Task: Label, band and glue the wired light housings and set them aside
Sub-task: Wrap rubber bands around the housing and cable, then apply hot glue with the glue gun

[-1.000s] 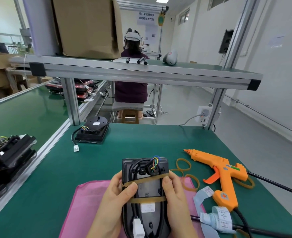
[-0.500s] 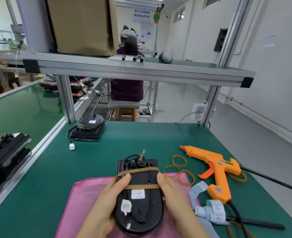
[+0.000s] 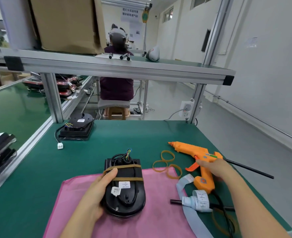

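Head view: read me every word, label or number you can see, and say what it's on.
Hanging sign: two rows of Chinese characters, too blurred to quote.
White label on the banded housing: too small.
Sticker on the far housing: too small.
Label roll: print unreadable.

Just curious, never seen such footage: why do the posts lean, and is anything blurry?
Head view: the wide-angle lens tilts the posts outward. Head view: the right hand at the glue gun is slightly smeared, the housing in the left hand sharp. Head view: light even, shadows soft.
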